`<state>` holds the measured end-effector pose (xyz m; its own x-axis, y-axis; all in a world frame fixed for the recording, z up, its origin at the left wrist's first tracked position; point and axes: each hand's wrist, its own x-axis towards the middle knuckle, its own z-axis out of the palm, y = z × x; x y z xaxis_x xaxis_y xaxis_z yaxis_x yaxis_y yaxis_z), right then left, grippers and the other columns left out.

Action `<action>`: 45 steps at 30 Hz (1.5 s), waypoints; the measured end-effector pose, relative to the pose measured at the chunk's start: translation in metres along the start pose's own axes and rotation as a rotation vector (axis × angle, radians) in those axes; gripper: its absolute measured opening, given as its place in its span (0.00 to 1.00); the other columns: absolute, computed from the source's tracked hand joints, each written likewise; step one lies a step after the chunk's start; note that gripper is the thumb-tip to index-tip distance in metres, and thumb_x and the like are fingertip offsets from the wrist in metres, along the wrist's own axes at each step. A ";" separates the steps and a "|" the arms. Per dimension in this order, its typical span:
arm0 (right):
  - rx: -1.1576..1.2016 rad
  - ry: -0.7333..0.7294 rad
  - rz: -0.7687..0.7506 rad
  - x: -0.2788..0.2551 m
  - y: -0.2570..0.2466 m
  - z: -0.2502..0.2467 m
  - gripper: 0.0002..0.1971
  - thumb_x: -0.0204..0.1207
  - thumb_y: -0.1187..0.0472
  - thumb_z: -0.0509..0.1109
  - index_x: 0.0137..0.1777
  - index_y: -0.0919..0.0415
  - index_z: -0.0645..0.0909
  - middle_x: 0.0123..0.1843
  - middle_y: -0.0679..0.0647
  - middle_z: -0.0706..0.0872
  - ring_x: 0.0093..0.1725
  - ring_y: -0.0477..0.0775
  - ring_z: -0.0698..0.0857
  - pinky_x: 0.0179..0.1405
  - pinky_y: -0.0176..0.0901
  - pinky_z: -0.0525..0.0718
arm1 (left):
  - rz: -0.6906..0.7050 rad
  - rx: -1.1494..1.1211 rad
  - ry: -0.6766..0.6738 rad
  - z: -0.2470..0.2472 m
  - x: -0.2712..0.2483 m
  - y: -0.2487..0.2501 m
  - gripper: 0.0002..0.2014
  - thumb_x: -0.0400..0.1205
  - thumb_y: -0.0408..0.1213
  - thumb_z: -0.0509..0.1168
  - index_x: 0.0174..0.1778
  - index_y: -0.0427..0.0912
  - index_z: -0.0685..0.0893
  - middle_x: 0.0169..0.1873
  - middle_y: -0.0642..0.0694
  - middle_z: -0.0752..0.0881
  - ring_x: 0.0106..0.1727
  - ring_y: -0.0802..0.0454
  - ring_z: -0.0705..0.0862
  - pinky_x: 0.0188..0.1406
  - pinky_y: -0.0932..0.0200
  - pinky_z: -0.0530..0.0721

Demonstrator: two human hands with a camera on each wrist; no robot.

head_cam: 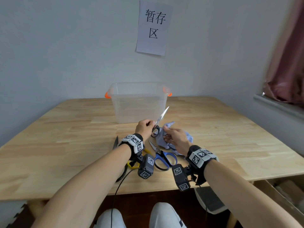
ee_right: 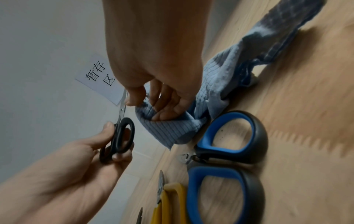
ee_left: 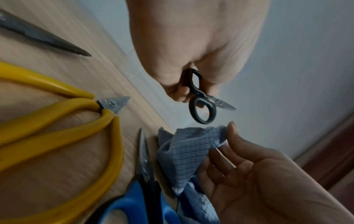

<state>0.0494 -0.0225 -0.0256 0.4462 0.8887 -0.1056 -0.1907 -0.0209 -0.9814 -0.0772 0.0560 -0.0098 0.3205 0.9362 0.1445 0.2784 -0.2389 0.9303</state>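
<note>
1. Nearest the camera: knees (head_cam: 165, 216) in light trousers at the bottom edge, below the table front. Both bare forearms reach forward over them, each with a marker wristband and a wrist camera (head_cam: 146, 165).
2. Left hand (head_cam: 144, 127): thumb and curled fingers pinch the handle loops of the black-handled scissors (head_cam: 156, 130). One loop hangs free below the fingers.
3. The black-handled scissors are held off the wooden table (head_cam: 65, 137). The blades are together and point up and to the right, in front of the clear box.
4. Right hand (head_cam: 176, 137): fingers curled into a bunched fold of the blue cloth (head_cam: 160, 139), thumb lying along its top edge. It's a firm grip.
5. The blue cloth is ribbed and crumpled. The gripped end is raised just beside the free scissor loop; can't tell if they touch. The rest trails on the table to the right of the hand.
6. Blue-handled scissors (head_cam: 160, 153) lie flat between the two wrists, just beside the cloth.
7. Yellow-handled scissors (ee_left: 107, 119) lie flat, partly under the left wrist.
8. A dark pointed blade (head_cam: 116, 142) lies left of the left wrist; its handle is mostly hidden by the arm.
9. A clear plastic box (head_cam: 139, 102) with orange latches stands at the far table edge against the wall.
10. A paper sign (head_cam: 152, 28) with printed characters is on the wall above the box, and a reddish curtain (head_cam: 287, 55) hangs at right.
</note>
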 end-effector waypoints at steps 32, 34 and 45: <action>-0.296 -0.033 0.018 0.019 0.003 -0.008 0.12 0.81 0.65 0.72 0.49 0.79 0.85 0.40 0.68 0.84 0.31 0.55 0.79 0.25 0.41 0.79 | 0.061 0.132 -0.080 0.001 0.012 -0.003 0.09 0.86 0.30 0.64 0.47 0.34 0.90 0.36 0.44 0.86 0.31 0.51 0.83 0.39 0.58 0.87; -0.341 -0.036 0.006 0.018 0.001 -0.012 0.13 0.81 0.65 0.71 0.50 0.80 0.84 0.40 0.67 0.85 0.31 0.56 0.81 0.28 0.41 0.80 | 0.050 0.155 -0.104 -0.003 0.014 -0.005 0.10 0.86 0.29 0.62 0.45 0.31 0.88 0.35 0.42 0.85 0.31 0.52 0.82 0.36 0.58 0.84; -0.309 -0.079 -0.029 0.017 -0.002 -0.018 0.14 0.79 0.61 0.74 0.54 0.75 0.86 0.48 0.74 0.88 0.44 0.62 0.84 0.52 0.62 0.86 | 0.042 0.287 -0.106 -0.004 0.009 -0.002 0.13 0.79 0.47 0.73 0.42 0.41 0.82 0.33 0.51 0.80 0.36 0.54 0.77 0.33 0.61 0.72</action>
<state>0.0736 -0.0157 -0.0285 0.3763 0.9234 -0.0760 0.1008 -0.1224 -0.9873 -0.0783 0.0656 -0.0088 0.4259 0.8952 0.1311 0.5020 -0.3544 0.7889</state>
